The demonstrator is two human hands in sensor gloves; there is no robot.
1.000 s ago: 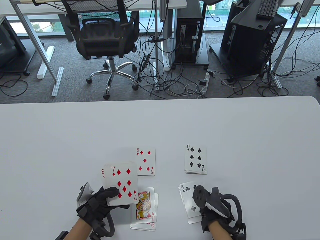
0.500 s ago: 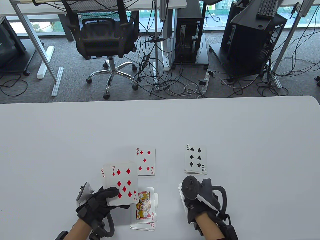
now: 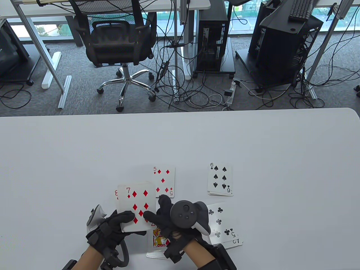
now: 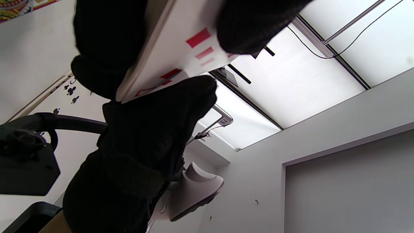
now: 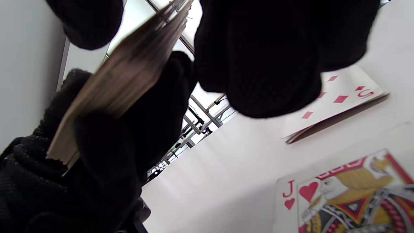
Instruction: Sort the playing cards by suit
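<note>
Change: the right hand has left the clubs pile at lower right and crossed to the deck in the left hand. The 5 of clubs, half covered a second ago, now lies in full view on that pile.
Left hand: fingers curled round the deck, thumb across its face, top card the 7 of diamonds; unchanged over the last second.
Right hand: fingers at the deck's right edge. The right wrist view shows a thumb and fingers to either side of the card stack, but whether they already pinch the top card cannot be told.
Piles: diamonds pile, 5 on top, just beyond the deck; spades pile, 6 on top, to the right; hearts pile, jack on top, mostly hidden under the right hand.
Meaning: the club appears placed; judged next is lifting the 7 of diamonds for the diamonds pile.
Risk: two cards may come away together.
</note>
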